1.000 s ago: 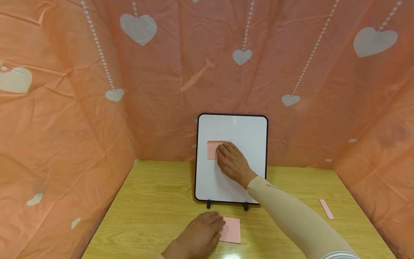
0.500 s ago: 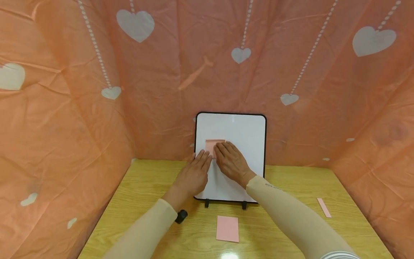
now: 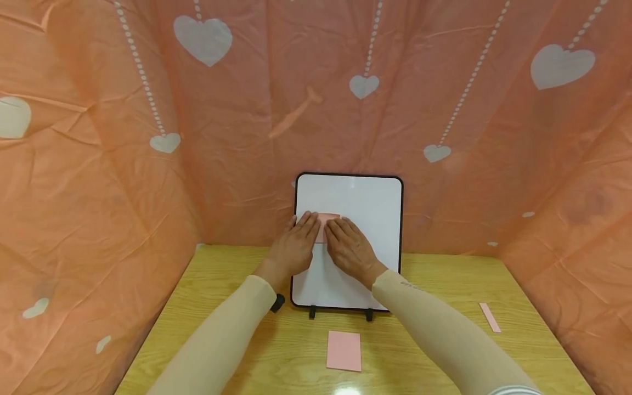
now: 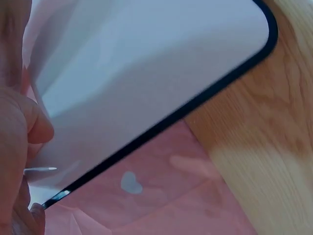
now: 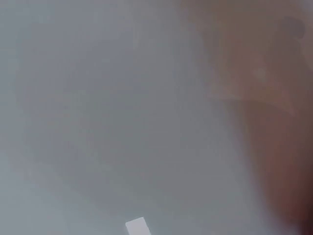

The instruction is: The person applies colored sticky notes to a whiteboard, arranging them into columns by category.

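Note:
A pink sticky note [image 3: 322, 229] lies against the left-middle of a white board [image 3: 367, 197] with a black frame, which stands tilted back. My left hand [image 3: 292, 248] rests on the board, its fingers fairly straight and touching the note's left side. On the note's right side press the fingers of my right hand [image 3: 351, 251]. Each hand covers part of the note. The left wrist view catches the left hand [image 4: 19, 132] at its edge, beside the board [image 4: 112, 93]. Blur fills much of the right wrist view, where part of the right hand [image 5: 281, 161] shows.
A pink sticky-note pad [image 3: 343, 351] lies on the wooden table [image 3: 222, 274] in front of the board. Farther right is a narrow pink strip [image 3: 490, 317]. Two black feet, one a small stand foot [image 3: 312, 311], hold the board. Behind hangs an orange-pink cloth [image 3: 247, 164] with hearts.
My left hand has left the pad on the table, risen to the board and slid up onto the note's left side. The right hand stays at the note.

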`<action>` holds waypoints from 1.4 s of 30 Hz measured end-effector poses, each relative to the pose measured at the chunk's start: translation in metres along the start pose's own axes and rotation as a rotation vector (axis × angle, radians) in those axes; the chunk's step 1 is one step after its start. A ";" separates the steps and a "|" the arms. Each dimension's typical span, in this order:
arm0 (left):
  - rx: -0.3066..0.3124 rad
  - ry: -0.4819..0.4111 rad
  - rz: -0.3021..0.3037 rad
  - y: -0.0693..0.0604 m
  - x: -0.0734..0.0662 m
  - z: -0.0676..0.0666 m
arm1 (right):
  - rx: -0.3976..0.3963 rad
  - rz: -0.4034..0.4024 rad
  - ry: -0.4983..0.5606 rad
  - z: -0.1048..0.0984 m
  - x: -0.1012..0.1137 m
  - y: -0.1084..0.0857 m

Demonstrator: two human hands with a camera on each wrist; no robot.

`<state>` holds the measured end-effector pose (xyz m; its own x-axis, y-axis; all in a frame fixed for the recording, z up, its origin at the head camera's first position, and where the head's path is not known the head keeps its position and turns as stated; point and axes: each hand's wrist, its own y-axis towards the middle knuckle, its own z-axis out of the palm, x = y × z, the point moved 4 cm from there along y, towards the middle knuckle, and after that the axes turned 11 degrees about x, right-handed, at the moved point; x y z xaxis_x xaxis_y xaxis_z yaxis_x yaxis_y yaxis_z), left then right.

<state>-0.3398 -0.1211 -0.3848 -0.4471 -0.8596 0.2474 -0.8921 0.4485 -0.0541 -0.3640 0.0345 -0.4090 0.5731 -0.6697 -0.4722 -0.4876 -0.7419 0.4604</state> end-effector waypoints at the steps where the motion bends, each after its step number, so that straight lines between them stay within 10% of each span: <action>1: 0.005 -0.001 0.002 0.001 0.001 0.000 | -0.005 -0.001 -0.001 0.000 0.000 0.000; 12: 0.057 -0.033 -0.005 0.003 0.002 0.002 | 0.042 0.007 -0.027 -0.004 -0.007 0.012; 34: -0.039 -0.012 0.038 0.012 -0.009 -0.006 | 0.101 0.093 -0.047 -0.001 -0.016 -0.006; 42: -0.038 0.056 0.034 0.006 0.006 -0.004 | 0.140 0.097 -0.064 -0.001 -0.021 -0.010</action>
<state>-0.3481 -0.1228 -0.3799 -0.4721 -0.8291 0.2996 -0.8729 0.4872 -0.0272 -0.3700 0.0559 -0.4029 0.4782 -0.7357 -0.4797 -0.6280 -0.6682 0.3988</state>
